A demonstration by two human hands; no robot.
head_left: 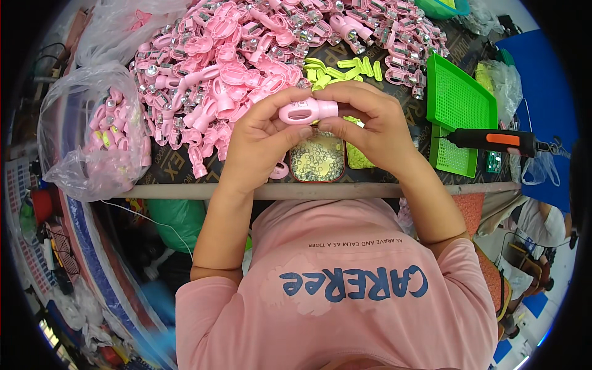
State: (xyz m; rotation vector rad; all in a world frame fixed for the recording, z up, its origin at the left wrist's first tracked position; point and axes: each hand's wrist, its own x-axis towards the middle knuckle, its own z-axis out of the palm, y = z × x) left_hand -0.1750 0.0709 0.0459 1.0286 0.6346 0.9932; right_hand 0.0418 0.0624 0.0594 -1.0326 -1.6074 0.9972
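Observation:
Both hands meet over the near edge of the worktable around one pink plastic casing [301, 113], a rounded body with a long oval slot and a narrower neck on the right. My left hand [258, 132] grips its rounded end between thumb and fingers. At the neck end, my right hand [383, 126] pinches it with thumb and forefinger. Just below them stands a square tray [317, 159] of small shiny round bits. Beside it, partly under my right hand, is a container of small yellow-green pieces [359, 155]. Long yellow-green pieces [343, 66] lie loose beyond my fingers.
A large heap of pink plastic parts [209, 68] covers the table's left and back. A clear plastic bag [65, 132] of pink assemblies sits at the left edge. On the right are green perforated baskets [459, 92] and a black-and-orange powered driver [502, 142] on a coiled cord.

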